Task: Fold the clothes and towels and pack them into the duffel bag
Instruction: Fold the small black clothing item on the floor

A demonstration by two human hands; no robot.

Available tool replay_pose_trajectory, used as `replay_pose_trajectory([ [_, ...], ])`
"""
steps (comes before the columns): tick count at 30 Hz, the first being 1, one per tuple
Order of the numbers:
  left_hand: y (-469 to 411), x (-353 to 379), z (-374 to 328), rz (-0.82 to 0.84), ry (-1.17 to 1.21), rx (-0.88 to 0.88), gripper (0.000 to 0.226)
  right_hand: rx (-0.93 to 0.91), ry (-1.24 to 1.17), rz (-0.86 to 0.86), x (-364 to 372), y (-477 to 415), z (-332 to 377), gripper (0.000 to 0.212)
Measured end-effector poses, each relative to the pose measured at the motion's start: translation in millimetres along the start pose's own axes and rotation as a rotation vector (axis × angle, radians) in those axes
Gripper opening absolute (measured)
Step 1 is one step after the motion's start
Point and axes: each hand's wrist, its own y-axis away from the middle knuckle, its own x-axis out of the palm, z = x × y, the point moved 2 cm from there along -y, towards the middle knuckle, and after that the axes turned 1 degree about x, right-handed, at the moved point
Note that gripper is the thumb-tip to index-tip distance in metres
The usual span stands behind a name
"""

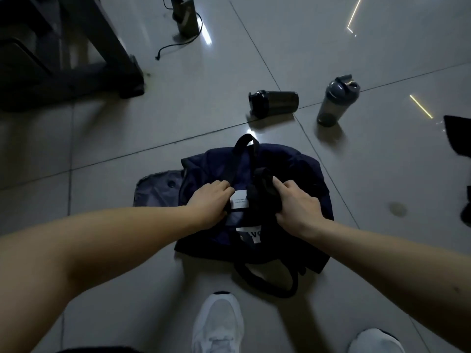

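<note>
A dark navy duffel bag point(288, 171) lies on the tiled floor in front of me, black handles looping out at its far and near ends. My left hand point(210, 201) grips the bag's opening edge beside a small white label point(239, 202). My right hand point(297, 207) holds a black rolled piece of cloth point(262, 184) at the opening. A grey garment point(158, 189) pokes out from under the bag's left side. A larger white label point(251, 235) shows lower on the bag.
Two grey shaker bottles stand beyond the bag: one on its side point(274, 101), one upright point(337, 100). Black fabric point(458, 136) lies at the right edge. A dark machine base point(68, 62) fills the upper left, a cabled device point(184, 16) behind. My white shoes point(218, 324) are below.
</note>
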Motion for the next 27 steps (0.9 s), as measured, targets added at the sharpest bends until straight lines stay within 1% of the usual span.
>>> replay_pose_trajectory([
  [4, -5, 9, 0, -0.008, -0.206, -0.007, 0.044, -0.032, -0.022, -0.004, 8, 4, 3, 0.086],
  [6, -6, 11, 1, -0.006, -0.260, -0.019, 0.040, -0.076, -0.038, -0.020, 9, 5, 5, 0.088],
  [9, -9, 11, 3, -0.007, -0.245, -0.042, 0.034, -0.127, 0.003, -0.017, 10, 9, 5, 0.089],
  [12, -13, 8, 5, 0.014, -0.199, -0.035, 0.027, -0.172, 0.048, -0.007, 12, 10, 3, 0.084],
  [14, -10, 0, 6, -0.020, -0.088, -0.074, 0.024, -0.191, 0.078, -0.003, 12, 11, 2, 0.080],
  [17, -2, -18, 11, -0.202, 0.175, -0.210, 0.012, -0.249, 0.124, -0.006, 6, 14, 6, 0.074],
  [19, 3, -31, 15, -0.304, 0.285, -0.263, 0.010, -0.306, 0.154, -0.010, 0, 18, 13, 0.070],
  [22, 2, -44, 25, -0.354, 0.382, -0.345, 0.010, -0.404, 0.209, -0.052, -11, 25, 30, 0.068],
  [25, -3, -55, 34, -0.425, 0.562, -0.518, 0.013, -0.516, 0.261, -0.074, -23, 31, 46, 0.070],
  [27, -5, -62, 39, -0.459, 0.649, -0.616, 0.015, -0.576, 0.300, -0.042, -28, 33, 58, 0.072],
])
